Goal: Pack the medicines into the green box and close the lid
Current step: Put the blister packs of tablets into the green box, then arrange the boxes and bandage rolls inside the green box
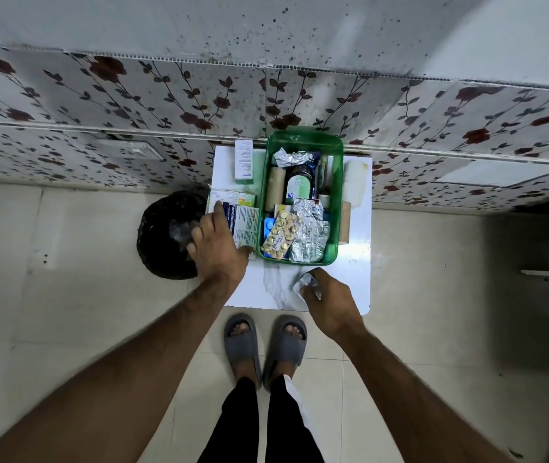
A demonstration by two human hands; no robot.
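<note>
The green box (336, 208) stands without its lid on the small white table (356, 279), filled with foil blister strips, a yellow tablet strip (281, 233), a dark bottle (296, 185) and a bandage roll. Left of it lie several medicine cartons (244, 218) and a tall white-green carton (243, 160). My left hand (216, 245) rests palm down on the cartons at the table's left edge. My right hand (328, 297) is closed around a crumpled foil blister strip (306, 282) just in front of the box. The lid is not in sight.
A black bin with a bag (166, 235) stands on the floor left of the table. A floral-patterned wall runs behind. A roll (355, 182) and a brown item lie right of the box. My feet in grey slippers (264, 345) stand before the table.
</note>
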